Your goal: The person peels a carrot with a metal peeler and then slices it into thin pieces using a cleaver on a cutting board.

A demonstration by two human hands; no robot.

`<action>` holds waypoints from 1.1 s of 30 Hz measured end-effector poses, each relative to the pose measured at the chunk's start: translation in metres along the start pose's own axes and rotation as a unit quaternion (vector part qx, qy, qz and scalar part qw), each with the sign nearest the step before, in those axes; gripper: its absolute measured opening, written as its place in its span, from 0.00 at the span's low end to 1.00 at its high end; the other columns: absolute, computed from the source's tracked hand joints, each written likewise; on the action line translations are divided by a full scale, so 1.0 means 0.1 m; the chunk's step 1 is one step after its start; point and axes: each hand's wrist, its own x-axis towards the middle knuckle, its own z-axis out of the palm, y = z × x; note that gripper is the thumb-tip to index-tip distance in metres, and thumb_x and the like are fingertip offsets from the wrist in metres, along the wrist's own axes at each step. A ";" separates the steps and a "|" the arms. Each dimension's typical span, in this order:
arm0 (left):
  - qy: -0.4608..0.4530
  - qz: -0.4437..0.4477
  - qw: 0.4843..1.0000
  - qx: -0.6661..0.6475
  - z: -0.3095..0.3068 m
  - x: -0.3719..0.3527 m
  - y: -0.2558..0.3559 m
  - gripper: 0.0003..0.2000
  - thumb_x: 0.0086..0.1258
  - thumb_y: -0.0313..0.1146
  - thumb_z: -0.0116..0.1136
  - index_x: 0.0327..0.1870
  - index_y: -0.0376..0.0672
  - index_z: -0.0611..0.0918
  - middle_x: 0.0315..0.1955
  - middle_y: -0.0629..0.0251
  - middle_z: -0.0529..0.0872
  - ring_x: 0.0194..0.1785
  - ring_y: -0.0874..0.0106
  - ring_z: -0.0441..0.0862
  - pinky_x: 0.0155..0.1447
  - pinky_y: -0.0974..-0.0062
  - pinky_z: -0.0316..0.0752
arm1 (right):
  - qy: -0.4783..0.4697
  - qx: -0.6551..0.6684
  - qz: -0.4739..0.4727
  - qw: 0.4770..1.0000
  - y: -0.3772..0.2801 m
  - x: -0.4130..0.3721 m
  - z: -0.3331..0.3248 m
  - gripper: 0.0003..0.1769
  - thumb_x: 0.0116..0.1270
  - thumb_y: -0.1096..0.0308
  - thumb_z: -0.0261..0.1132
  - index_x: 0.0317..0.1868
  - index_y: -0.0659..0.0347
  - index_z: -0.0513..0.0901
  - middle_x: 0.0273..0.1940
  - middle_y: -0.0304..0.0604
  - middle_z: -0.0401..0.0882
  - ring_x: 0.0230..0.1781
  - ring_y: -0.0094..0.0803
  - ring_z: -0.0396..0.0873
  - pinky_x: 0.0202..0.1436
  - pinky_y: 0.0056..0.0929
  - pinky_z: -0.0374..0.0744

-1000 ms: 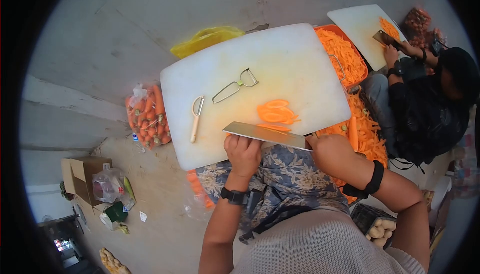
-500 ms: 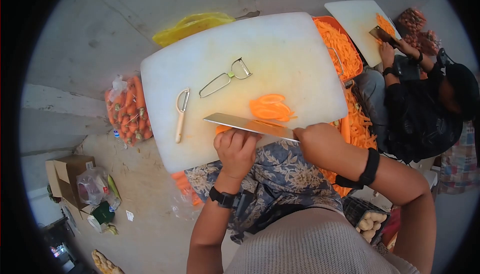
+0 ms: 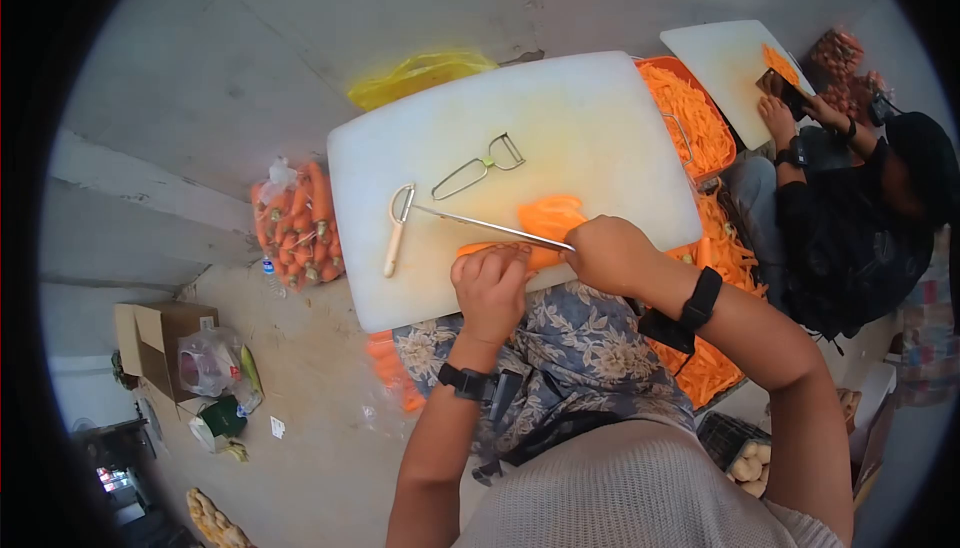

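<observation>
The largest thing before me was the white cutting board (image 3: 610,138), which lay over my lap and reached out toward the wall. On its right side, beyond the edge, there was a big heap of carrot strips (image 3: 690,113). On its left side, near the edge, stood a clear bag of whole carrots (image 3: 297,233).

My right hand (image 3: 615,256) was wrapped around the handle of the knife, so the handle itself was hidden. My left hand (image 3: 492,291) had its fingers bent over a carrot (image 3: 542,259) and held it down at the near side of the board.

The long knife (image 3: 490,227) showed almost only its thin edge, and its tip pointed to the left, near the wooden peeler (image 3: 394,245). Whether the blade touched the carrot, I could not tell. Farther away lay the metal peeler (image 3: 487,162), well apart from my hands. The smallest were the carrot slices (image 3: 551,212), in a small pile just beyond the knife.
</observation>
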 end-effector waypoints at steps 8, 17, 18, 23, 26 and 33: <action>-0.002 0.003 1.000 0.013 0.03 -0.03 -0.02 0.12 0.54 0.35 0.67 0.40 0.48 0.85 0.39 0.70 0.81 0.46 0.65 0.75 0.54 0.63 0.65 | 0.057 -0.022 -0.010 0.998 -0.01 -0.50 0.00 0.09 0.62 0.66 0.62 0.33 0.63 0.84 0.24 0.54 0.81 0.28 0.52 0.81 0.35 0.47 0.79; 0.008 0.011 1.000 0.005 0.02 0.01 0.02 0.13 0.50 0.34 0.70 0.38 0.45 0.85 0.38 0.65 0.79 0.46 0.59 0.75 0.51 0.59 0.65 | 0.042 -0.027 -0.010 0.999 -0.01 -0.69 -0.07 0.05 0.53 0.72 0.62 0.28 0.64 0.83 0.25 0.53 0.81 0.28 0.49 0.83 0.34 0.44 0.80; 0.011 0.014 1.000 0.013 0.02 0.01 0.02 0.14 0.50 0.33 0.70 0.39 0.44 0.85 0.38 0.64 0.79 0.46 0.59 0.75 0.51 0.59 0.65 | 0.042 -0.026 -0.009 0.999 0.01 -0.71 -0.08 0.05 0.53 0.72 0.62 0.28 0.64 0.83 0.25 0.53 0.81 0.28 0.49 0.83 0.34 0.44 0.80; 0.001 0.002 1.000 0.007 0.02 -0.01 0.02 0.14 0.51 0.33 0.69 0.41 0.44 0.84 0.39 0.63 0.79 0.47 0.59 0.75 0.51 0.59 0.65 | 0.007 -0.023 0.022 0.999 0.06 -0.81 -0.13 0.07 0.53 0.74 0.63 0.33 0.65 0.82 0.27 0.53 0.82 0.29 0.49 0.83 0.34 0.43 0.81; 0.002 -0.003 1.000 -0.003 0.02 0.00 0.01 0.14 0.53 0.34 0.69 0.41 0.44 0.84 0.39 0.63 0.79 0.46 0.59 0.75 0.51 0.59 0.66 | -0.035 -0.026 0.041 0.998 0.06 -0.76 -0.18 0.07 0.53 0.75 0.63 0.35 0.64 0.82 0.28 0.53 0.83 0.30 0.49 0.84 0.35 0.44 0.81; -0.002 0.007 1.000 -0.003 0.02 0.00 -0.01 0.08 0.57 0.34 0.66 0.38 0.49 0.86 0.37 0.69 0.80 0.44 0.65 0.75 0.49 0.65 0.67 | -0.073 -0.028 0.043 0.996 0.02 -0.56 -0.22 0.08 0.54 0.75 0.61 0.35 0.65 0.81 0.27 0.53 0.82 0.31 0.50 0.83 0.36 0.44 0.81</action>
